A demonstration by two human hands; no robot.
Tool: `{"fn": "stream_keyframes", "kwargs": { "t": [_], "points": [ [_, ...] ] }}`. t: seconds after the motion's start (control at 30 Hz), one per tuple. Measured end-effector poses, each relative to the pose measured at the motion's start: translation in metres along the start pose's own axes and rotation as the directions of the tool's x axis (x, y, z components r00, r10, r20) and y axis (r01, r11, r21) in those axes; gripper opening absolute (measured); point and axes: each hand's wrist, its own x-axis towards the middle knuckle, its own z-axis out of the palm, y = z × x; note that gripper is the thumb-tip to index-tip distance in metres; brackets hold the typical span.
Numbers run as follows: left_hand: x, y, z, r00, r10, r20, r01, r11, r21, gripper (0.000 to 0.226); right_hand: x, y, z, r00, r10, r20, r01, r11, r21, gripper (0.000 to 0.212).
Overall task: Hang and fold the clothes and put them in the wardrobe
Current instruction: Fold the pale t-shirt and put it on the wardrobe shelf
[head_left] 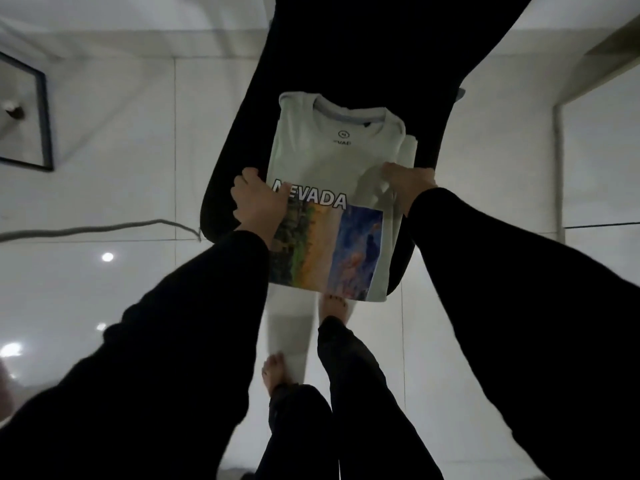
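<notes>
Nearest the camera: two bare feet on the glossy tile floor (121, 133), about 6 o'clock of the work, with a pale strip of cloth (291, 334) hanging down between the shirt and the feet; can't tell if it belongs to the shirt or is a separate garment. Two black sleeves run up to the hands. Left hand (258, 199) sits at 9 o'clock of the white T-shirt (332, 157), fingers curled over the left folded edge next to the "NEVADA" print, gripping it. Right hand (408, 187) at 3 o'clock, fingers pinching the right folded edge of the same shirt. The shirt lies face-up on a black padded surface (363, 64), probably a chair seat and back, with the collar at 12 o'clock and the picture print at 6 o'clock overhanging the near rim. Progress, as a judgement: the sides look tucked under, so lengthwise folds are done; the cross fold (bottom up to collar) looks not yet done; stowing not done, no wardrobe in view, no hanger visible. Counts: one T-shirt, one black seat, two hands, two feet, one pale strip. Further out: one grey cable (104, 228) on the floor at 9 o'clock, one dark-framed panel (45, 109) at 10 o'clock, one pale ledge or frame at 2 o'clock, unclear what.
</notes>
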Motion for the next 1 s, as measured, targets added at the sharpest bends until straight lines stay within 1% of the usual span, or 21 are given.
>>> {"fn": "stream_keyframes", "kwargs": {
  "t": [0.03, 0.1, 0.17, 0.2, 0.27, 0.3, 0.33, 0.4, 0.47, 0.53, 0.57, 0.63, 0.7, 0.73, 0.77, 0.8, 0.83, 0.9, 0.93, 0.97, 1.0],
  "points": [
    [-0.004, -0.007, 0.003, 1.0, -0.01, -0.026, 0.01, 1.0, -0.006, 0.064, 0.001, -0.001, 0.003, 1.0, 0.003, -0.003, -0.003, 1.0, 0.014, 0.095],
    [-0.011, -0.017, 0.011, 0.998, -0.002, -0.056, -0.002, 0.997, -0.074, 0.061, 0.003, -0.001, 0.006, 0.999, -0.004, 0.048, 0.001, 0.998, 0.06, 0.096],
    [-0.019, -0.023, 0.013, 0.997, 0.039, -0.066, -0.044, 0.996, -0.078, 0.056, 0.005, 0.0, 0.011, 0.996, -0.005, 0.088, -0.003, 0.996, 0.094, 0.106],
    [-0.024, -0.026, 0.014, 0.998, 0.045, -0.054, -0.048, 0.997, -0.056, 0.057, 0.0, -0.001, 0.015, 0.992, -0.016, 0.122, 0.0, 0.992, 0.127, 0.1],
    [-0.032, -0.031, 0.014, 1.0, 0.019, 0.01, -0.019, 1.0, -0.003, 0.063, -0.01, 0.0, 0.026, 0.984, -0.018, 0.179, -0.018, 0.98, 0.199, 0.072],
    [-0.037, -0.034, 0.013, 0.998, 0.0, 0.06, -0.001, 1.0, 0.008, 0.067, -0.015, 0.002, 0.032, 0.979, -0.019, 0.204, -0.023, 0.979, 0.2, 0.062],
    [-0.04, -0.038, 0.012, 0.993, -0.022, 0.114, 0.022, 1.0, 0.002, 0.071, -0.02, 0.003, 0.038, 0.975, -0.008, 0.222, -0.037, 0.98, 0.194, 0.058],
    [-0.044, -0.052, 0.013, 0.97, -0.063, 0.236, 0.067, 0.998, -0.008, 0.075, -0.032, 0.005, 0.044, 0.956, -0.007, 0.294, -0.064, 0.971, 0.232, 0.057],
    [-0.046, -0.068, 0.014, 0.912, -0.084, 0.402, 0.079, 0.996, 0.029, 0.07, -0.043, 0.006, 0.044, 0.948, 0.002, 0.318, -0.087, 0.964, 0.251, 0.051],
    [-0.051, -0.078, 0.006, 0.82, -0.116, 0.56, 0.149, 0.989, -0.014, 0.061, -0.055, 0.007, 0.038, 0.945, 0.007, 0.328, -0.094, 0.963, 0.251, 0.039],
    [-0.056, -0.08, -0.002, 0.769, -0.125, 0.627, 0.198, 0.979, -0.048, 0.063, -0.064, 0.005, 0.033, 0.946, 0.002, 0.325, -0.088, 0.964, 0.251, 0.035],
    [-0.067, -0.08, -0.022, 0.687, -0.12, 0.717, 0.24, 0.969, -0.067, 0.073, -0.082, -0.001, 0.022, 0.957, -0.03, 0.288, -0.062, 0.95, 0.305, 0.029],
    [-0.08, -0.075, -0.045, 0.653, -0.11, 0.749, 0.255, 0.964, -0.08, 0.074, -0.104, -0.009, 0.006, 0.964, -0.068, 0.258, -0.041, 0.917, 0.396, 0.025],
    [-0.086, -0.072, -0.058, 0.645, -0.096, 0.758, 0.272, 0.956, -0.111, 0.065, -0.115, -0.014, -0.004, 0.967, -0.088, 0.239, -0.029, 0.895, 0.446, 0.029],
    [-0.093, -0.068, -0.073, 0.627, -0.067, 0.776, 0.289, 0.945, -0.152, 0.05, -0.127, -0.019, -0.013, 0.972, -0.109, 0.206, -0.008, 0.866, 0.499, 0.033],
    [-0.101, -0.063, -0.089, 0.598, -0.027, 0.801, 0.305, 0.932, -0.197, 0.036, -0.139, -0.024, -0.024, 0.976, -0.134, 0.174, 0.016, 0.832, 0.554, 0.037],
    [-0.109, -0.06, -0.106, 0.565, 0.03, 0.825, 0.318, 0.914, -0.252, 0.03, -0.154, -0.029, -0.037, 0.978, -0.16, 0.136, 0.046, 0.796, 0.603, 0.039],
    [-0.127, -0.051, -0.138, 0.5, 0.175, 0.848, 0.334, 0.865, -0.375, 0.034, -0.192, -0.039, -0.064, 0.976, -0.205, 0.072, 0.098, 0.712, 0.695, 0.04],
    [-0.138, -0.047, -0.153, 0.474, 0.261, 0.841, 0.352, 0.819, -0.453, 0.032, -0.217, -0.045, -0.081, 0.971, -0.234, 0.041, 0.131, 0.672, 0.728, 0.04],
    [-0.149, -0.042, -0.167, 0.465, 0.35, 0.813, 0.367, 0.76, -0.537, 0.031, -0.242, -0.05, -0.097, 0.966, -0.257, 0.007, 0.161, 0.627, 0.763, 0.038],
    [-0.16, -0.036, -0.179, 0.481, 0.43, 0.764, 0.377, 0.686, -0.623, 0.036, -0.266, -0.054, -0.114, 0.962, -0.27, -0.027, 0.184, 0.576, 0.796, 0.034]
  ]
}}
